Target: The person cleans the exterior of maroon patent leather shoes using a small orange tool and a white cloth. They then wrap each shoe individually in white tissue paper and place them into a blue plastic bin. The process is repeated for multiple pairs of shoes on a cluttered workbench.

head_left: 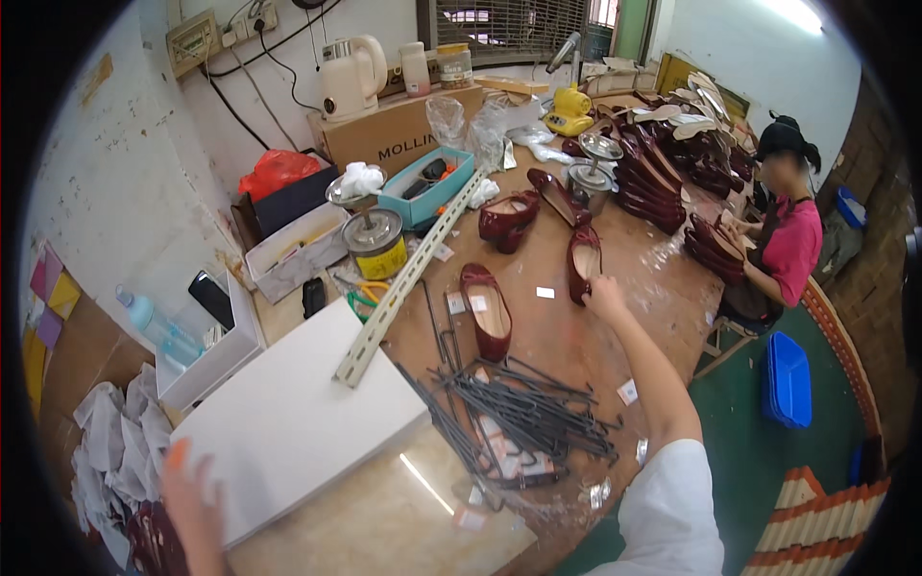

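Note:
My right hand reaches across the brown table and is closed on the heel end of a glossy dark red flat shoe. Closer to me lies a similar shoe, its pale insole facing up. Two more dark red shoes rest just beyond. At the lower left, my left hand is blurred by motion beside the edge of a white board. Its fingers look apart, with something orange on one fingertip and nothing visible in them.
Dark metal hooked rods lie heaped near the white board, which a slotted metal strip overlaps. Metal cans and a teal box stand behind. A co-worker in pink handles shoes at right, near a large shoe pile.

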Action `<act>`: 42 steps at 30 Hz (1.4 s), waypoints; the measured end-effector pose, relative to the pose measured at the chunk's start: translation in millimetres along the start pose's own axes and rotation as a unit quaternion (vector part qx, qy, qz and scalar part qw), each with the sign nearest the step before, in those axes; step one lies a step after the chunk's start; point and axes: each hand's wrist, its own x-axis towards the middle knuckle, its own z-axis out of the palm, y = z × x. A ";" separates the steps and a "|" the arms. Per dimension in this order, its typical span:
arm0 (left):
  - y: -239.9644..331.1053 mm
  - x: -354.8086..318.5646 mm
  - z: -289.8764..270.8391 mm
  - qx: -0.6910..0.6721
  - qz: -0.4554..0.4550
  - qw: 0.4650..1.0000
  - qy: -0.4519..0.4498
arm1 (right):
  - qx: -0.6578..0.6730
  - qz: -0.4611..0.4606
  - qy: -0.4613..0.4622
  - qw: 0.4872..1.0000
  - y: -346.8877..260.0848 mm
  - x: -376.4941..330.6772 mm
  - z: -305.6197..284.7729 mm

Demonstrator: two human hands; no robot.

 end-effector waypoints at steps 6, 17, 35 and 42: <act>190.1 95.1 66.9 -0.148 0.336 0.921 -0.128 | 0.123 -0.179 -0.293 0.931 -79.2 -8.3 -58.8; 350.6 161.1 199.3 -0.219 0.430 0.854 -0.195 | -0.303 -0.112 0.000 0.947 -10.3 161.7 45.5; 331.8 147.2 130.7 -0.280 0.364 0.883 -0.092 | 0.190 0.093 0.003 0.977 11.3 -134.6 -41.6; 231.8 -24.3 17.4 -0.280 0.277 0.918 -0.038 | 0.450 0.199 0.084 0.867 41.1 -180.6 -57.7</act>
